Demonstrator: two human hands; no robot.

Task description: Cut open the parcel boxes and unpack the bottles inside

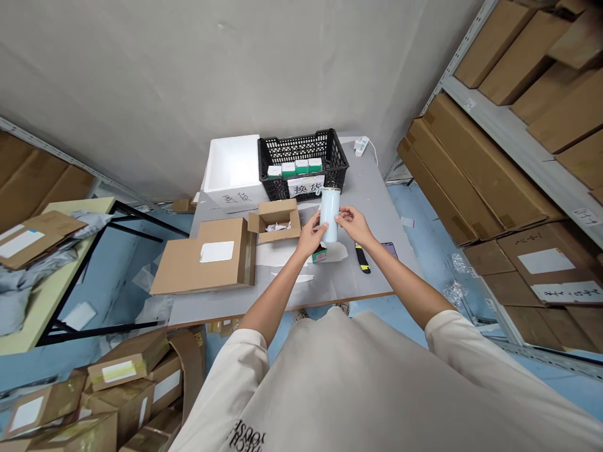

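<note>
L hand (311,236) & R hand (354,225) clamped on opp. sides of pale-blue bottle (330,218), prob. for steadiness; bottle above table (377,207), nr green carton (319,255). Blk mesh crate (332,176) behind, sign (306,186) reads 换货 (exchange), prob. to sort contents; white foam bin (233,188) handwritten, partly legible

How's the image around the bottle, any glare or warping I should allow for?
Head view: soft, even light on the bottle, outline clear; head view: white box looks nearly washed out inside; head view: right-hand shelf slants, apparently wide-lens distortion.
</note>
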